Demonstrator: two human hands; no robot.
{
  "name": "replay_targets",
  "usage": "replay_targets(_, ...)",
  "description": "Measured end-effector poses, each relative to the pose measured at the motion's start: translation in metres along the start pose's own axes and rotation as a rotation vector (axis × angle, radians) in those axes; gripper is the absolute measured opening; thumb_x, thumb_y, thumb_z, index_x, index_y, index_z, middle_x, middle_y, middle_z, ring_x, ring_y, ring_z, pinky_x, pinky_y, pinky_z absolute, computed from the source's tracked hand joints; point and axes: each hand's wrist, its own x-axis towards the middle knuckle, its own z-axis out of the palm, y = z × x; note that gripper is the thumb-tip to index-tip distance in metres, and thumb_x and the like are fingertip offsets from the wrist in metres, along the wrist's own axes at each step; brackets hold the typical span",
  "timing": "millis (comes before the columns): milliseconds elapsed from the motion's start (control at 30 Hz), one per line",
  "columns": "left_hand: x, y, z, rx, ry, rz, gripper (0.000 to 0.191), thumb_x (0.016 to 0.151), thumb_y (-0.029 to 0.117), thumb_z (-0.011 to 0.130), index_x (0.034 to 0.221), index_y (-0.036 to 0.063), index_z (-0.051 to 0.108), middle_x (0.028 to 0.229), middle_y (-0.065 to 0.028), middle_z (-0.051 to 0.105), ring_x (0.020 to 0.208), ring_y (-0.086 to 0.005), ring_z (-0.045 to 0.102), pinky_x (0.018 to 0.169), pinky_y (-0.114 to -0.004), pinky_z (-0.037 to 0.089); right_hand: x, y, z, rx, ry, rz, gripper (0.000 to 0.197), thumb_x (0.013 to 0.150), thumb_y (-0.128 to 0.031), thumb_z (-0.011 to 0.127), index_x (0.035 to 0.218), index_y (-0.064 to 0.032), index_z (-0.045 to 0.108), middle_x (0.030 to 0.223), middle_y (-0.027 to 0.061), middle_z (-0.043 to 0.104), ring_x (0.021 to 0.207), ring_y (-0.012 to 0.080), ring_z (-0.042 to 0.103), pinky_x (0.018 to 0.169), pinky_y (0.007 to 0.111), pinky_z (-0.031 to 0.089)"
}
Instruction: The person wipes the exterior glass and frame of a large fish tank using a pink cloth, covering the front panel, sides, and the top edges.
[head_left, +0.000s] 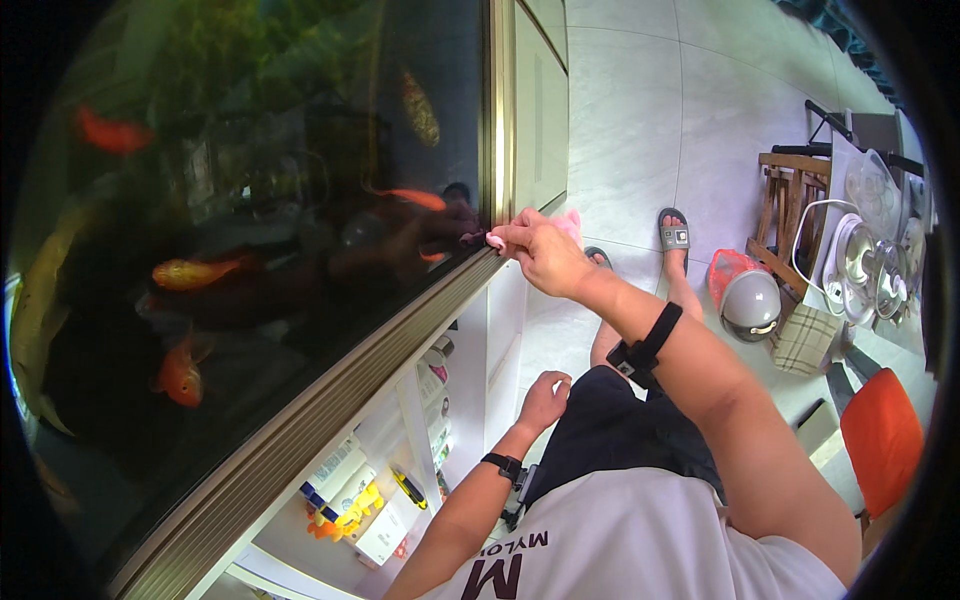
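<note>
My right hand (546, 253) grips a pink cloth (568, 225), part of it bunched at the fingertips and part showing behind the knuckles. Its fingertips are at the corner where the ribbed metal frame (322, 420) meets the upright metal edge (501, 112) of a large fish tank. Behind the dark tank glass (300, 315) swim several orange and yellowish fish, among them an orange goldfish (180, 371). My left hand (544, 401) hangs low beside my dark shorts, its fingers loosely curled and nothing seen in it. Both wrists wear black straps with small devices.
Below the tank frame, a white shelf unit (412, 427) holds bottles, a yellow cutter (409, 487) and a white box (381, 531). To the right on the tiled floor are a grey helmet (750, 304), a folded wooden stool (795, 202), an orange chair (881, 442) and a checked fabric item (805, 339).
</note>
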Motion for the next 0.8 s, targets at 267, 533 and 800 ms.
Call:
replay_targets(267, 0.003, 0.001, -0.006, 0.01, -0.065, -0.073, 0.025, 0.096, 0.02, 0.058, 0.105, 0.0007, 0.071, 0.108, -0.021, 0.069, 0.106, -0.0377, 0.065, 0.096, -0.041, 0.05, 0.035, -0.003, -0.019, 0.468, -0.434, 0.558, 0.02, 0.097, -0.015, 0.053, 0.096, -0.0038, 0.07, 0.083, 0.0106, 0.067, 0.056, 0.0182, 0.058, 0.052, 0.035, 0.048)
replay_targets(533, 0.049, 0.052, -0.056, -0.308, 0.091, 0.146, 0.024, 0.098, 0.006, 0.048, 0.106, -0.0014, 0.069, 0.11, -0.0178, 0.07, 0.107, -0.0298, 0.065, 0.097, -0.036, 0.049, -0.018, 0.042, -0.013, 0.745, -0.111, 0.472, 0.011, 0.093, -0.01, 0.06, 0.1, -0.0027, 0.066, 0.083, 0.0064, 0.066, 0.062, 0.0156, 0.061, 0.054, 0.034, 0.052)
replay_targets(800, 0.035, 0.05, -0.043, -0.235, 0.032, 0.129, 0.026, 0.099, 0.01, 0.049, 0.11, 0.0004, 0.07, 0.11, -0.0204, 0.069, 0.106, -0.0328, 0.066, 0.095, -0.038, 0.05, 0.039, 0.006, -0.023, 0.33, -0.168, 0.406, 0.013, 0.083, -0.011, 0.07, 0.079, 0.0007, 0.069, 0.071, 0.0129, 0.066, 0.06, 0.0244, 0.063, 0.057, 0.04, 0.052)
